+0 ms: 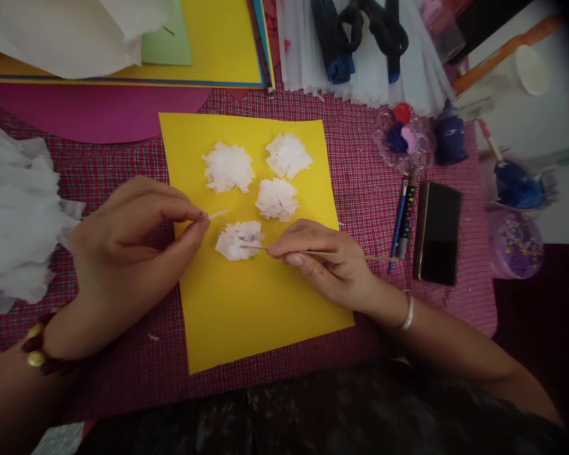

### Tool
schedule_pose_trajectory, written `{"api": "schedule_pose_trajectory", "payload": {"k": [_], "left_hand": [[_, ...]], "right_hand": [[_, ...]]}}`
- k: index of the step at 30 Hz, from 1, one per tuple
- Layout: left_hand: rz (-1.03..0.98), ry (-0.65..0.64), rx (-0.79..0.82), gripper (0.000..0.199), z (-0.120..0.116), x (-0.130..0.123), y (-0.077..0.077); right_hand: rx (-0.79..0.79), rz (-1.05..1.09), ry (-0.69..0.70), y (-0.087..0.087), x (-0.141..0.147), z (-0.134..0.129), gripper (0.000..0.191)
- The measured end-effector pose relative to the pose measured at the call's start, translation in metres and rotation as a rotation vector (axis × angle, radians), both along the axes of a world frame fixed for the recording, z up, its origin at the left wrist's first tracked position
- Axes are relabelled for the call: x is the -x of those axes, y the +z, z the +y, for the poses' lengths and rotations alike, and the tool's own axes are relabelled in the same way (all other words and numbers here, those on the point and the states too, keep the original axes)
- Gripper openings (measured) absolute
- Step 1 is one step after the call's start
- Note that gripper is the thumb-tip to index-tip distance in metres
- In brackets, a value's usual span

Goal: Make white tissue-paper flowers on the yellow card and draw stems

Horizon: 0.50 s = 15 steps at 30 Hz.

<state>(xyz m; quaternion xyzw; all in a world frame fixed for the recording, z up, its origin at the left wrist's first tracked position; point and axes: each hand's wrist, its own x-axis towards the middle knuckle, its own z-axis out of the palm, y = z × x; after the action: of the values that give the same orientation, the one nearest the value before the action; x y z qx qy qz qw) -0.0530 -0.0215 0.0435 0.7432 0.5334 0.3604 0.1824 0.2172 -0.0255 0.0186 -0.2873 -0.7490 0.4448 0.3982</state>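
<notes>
A yellow sheet (265,303) lies on the checked cloth, bearing several white ruffled paper flowers, among them an upper-left one (228,167) and a lower one (237,241). My left hand (137,253) pinches a small white paper piece (218,215) between thumb and fingertips, over the sheet's left side. In my right hand (329,259) is a thin stick (351,254), held between thumb and fingers. Its tip reaches over the lower flower; whether it touches the paper cannot be made out.
White paper pieces (16,212) are heaped at the left. Coloured sheets (227,44) lie at the back left, scissors (384,31) on white strips at the back. A paint palette (404,139), brushes (398,218), a phone (439,234) and a bead tub (516,245) are at the right.
</notes>
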Motion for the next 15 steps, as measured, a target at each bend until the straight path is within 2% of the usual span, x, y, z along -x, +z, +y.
{"api": "schedule_pose_trajectory", "payload": {"k": [3,8,12,15], "left_hand": [[0.077,-0.075,-0.119,0.009,-0.001,-0.002,-0.001],[0.148,-0.303,-0.289,0.014,-0.003,-0.004,-0.015],[0.161,-0.363,-0.288,0.018,-0.003,-0.005,-0.019],[0.166,-0.394,-0.287,0.02,-0.003,-0.005,-0.019]], "right_hand": [[-0.039,0.014,0.02,0.001,0.0,0.0,0.021],[-0.066,-0.061,0.017,0.001,-0.002,-0.001,0.021],[-0.07,-0.06,-0.006,0.005,-0.003,-0.003,0.021],[-0.066,0.017,-0.1,0.008,-0.003,-0.006,0.021]]}}
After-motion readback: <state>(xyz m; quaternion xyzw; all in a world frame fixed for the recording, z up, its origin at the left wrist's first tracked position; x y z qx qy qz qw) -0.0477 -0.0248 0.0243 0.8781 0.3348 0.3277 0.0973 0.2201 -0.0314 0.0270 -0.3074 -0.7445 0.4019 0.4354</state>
